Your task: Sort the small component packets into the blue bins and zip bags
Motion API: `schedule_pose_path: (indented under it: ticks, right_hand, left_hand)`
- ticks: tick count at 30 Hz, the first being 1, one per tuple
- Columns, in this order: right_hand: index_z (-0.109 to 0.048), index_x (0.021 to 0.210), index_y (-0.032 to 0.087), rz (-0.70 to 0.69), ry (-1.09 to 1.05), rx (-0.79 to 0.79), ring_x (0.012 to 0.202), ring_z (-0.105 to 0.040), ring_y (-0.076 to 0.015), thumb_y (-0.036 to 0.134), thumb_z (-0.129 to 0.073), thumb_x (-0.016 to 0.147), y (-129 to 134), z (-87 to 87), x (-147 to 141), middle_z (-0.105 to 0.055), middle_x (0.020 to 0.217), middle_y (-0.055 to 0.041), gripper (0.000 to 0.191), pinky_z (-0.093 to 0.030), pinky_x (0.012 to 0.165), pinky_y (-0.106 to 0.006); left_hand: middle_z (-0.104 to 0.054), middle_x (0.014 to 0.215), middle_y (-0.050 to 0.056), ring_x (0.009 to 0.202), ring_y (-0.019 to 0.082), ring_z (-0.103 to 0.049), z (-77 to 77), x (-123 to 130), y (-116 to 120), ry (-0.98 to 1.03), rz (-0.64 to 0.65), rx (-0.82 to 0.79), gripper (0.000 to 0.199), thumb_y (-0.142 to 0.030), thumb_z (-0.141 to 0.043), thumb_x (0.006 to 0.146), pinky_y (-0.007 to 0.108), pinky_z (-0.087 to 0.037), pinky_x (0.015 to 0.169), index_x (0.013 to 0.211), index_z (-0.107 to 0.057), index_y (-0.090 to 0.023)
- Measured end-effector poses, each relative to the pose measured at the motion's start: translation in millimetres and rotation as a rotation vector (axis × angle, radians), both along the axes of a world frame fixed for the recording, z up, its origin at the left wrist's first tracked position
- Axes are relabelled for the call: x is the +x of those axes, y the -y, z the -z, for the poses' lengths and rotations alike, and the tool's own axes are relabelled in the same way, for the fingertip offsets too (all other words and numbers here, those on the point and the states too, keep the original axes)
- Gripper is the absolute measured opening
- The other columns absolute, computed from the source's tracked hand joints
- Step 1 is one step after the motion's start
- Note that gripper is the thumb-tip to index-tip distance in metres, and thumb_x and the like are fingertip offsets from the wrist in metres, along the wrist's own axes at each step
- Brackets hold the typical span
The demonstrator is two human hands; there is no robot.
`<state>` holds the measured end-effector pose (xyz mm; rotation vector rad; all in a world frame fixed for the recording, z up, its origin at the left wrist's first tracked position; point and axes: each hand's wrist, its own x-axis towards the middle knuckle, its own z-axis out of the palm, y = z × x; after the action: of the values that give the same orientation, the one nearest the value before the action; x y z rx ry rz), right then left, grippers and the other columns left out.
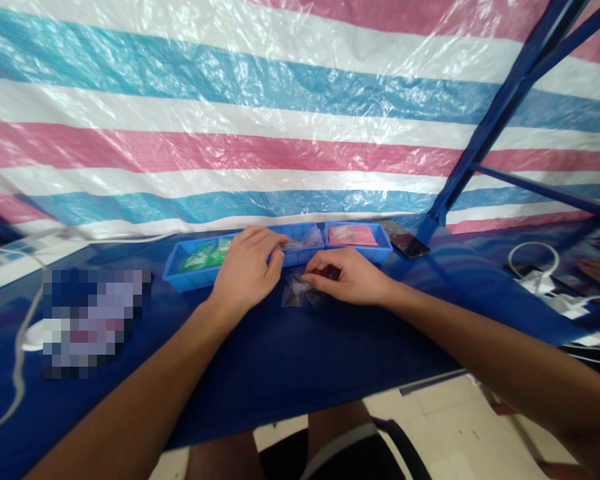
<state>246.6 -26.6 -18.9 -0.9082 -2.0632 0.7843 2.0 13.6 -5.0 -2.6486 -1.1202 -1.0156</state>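
My right hand [353,277] has thumb and fingers pinched on a small clear plastic bag [294,293] lying on the blue table top. Dark or brassy bits show inside the bag, too small to name. My left hand [253,263] is over the blue bins, its thumb apart from its bent fingers and nothing visible in it. Its fingertips reach the middle blue bin [304,255], where clear plastic bags [307,237] lie. Left of that hand, a blue bin [193,279] holds green packets [205,255]. Another blue bin [360,253] on the right holds pink packets [350,235].
A dark phone [407,239] lies right of the bins. At the left are a blurred-out object [97,320] and a white cable [20,360]. White chargers and cables [565,303] sit far right. A blue metal frame [495,127] stands before the striped plastic sheet [230,147].
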Motion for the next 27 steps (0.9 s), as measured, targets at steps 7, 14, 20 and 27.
schedule_pose_path:
  ticks: [7, 14, 20, 27]
  right_hand:
    - [-0.082, 0.113, 0.023, -0.198, 0.208, 0.353, 0.117, -0.072, -0.0285, 0.040, -0.079, 0.101, -4, 2.5, 2, -0.081, 0.118, -0.0111, 0.021, -0.050, 0.113, -0.047]
    - [-0.082, 0.126, 0.024, -0.310, 0.263, 0.371, 0.139, -0.063, -0.0327, 0.043, -0.084, 0.097, -7, 13.7, -2, -0.081, 0.135, -0.0115, 0.035, -0.046, 0.124, -0.052]
    - [-0.084, 0.111, 0.024, -0.241, 0.199, 0.358, 0.117, -0.073, -0.0283, 0.025, -0.078, 0.099, -4, 11.9, -5, -0.084, 0.112, -0.0084, 0.014, -0.057, 0.108, -0.045]
    - [-0.081, 0.102, 0.018, -0.022, -0.252, -0.069, 0.080, -0.073, -0.0173, 0.042, -0.076, 0.100, -9, 8.9, 0, -0.082, 0.095, -0.0052, 0.025, -0.059, 0.077, -0.030]
  left_hand:
    - [-0.081, 0.131, 0.013, 0.135, 0.036, -0.066, 9.0, 1, -3, -0.122, 0.005, -0.044, 0.042, -0.024, -0.046, 0.106, 0.060, -0.050, 0.120, 0.133, -0.077, -0.018]
    - [-0.077, 0.129, 0.015, 0.128, 0.035, -0.065, 0.8, 2, 2, -0.026, 0.011, 0.019, 0.039, -0.021, -0.046, 0.106, 0.056, -0.051, 0.119, 0.132, -0.076, -0.016]
    - [-0.077, 0.124, 0.014, 0.123, 0.033, -0.066, -0.4, 2, 4, 0.051, 0.098, 0.056, 0.035, -0.022, -0.048, 0.107, 0.053, -0.050, 0.118, 0.127, -0.076, -0.016]
    - [-0.082, 0.118, 0.007, 0.115, 0.026, -0.074, -4.9, 7, 17, 0.205, 0.242, -0.127, 0.034, -0.031, -0.049, 0.114, 0.041, -0.054, 0.109, 0.129, -0.077, -0.021]
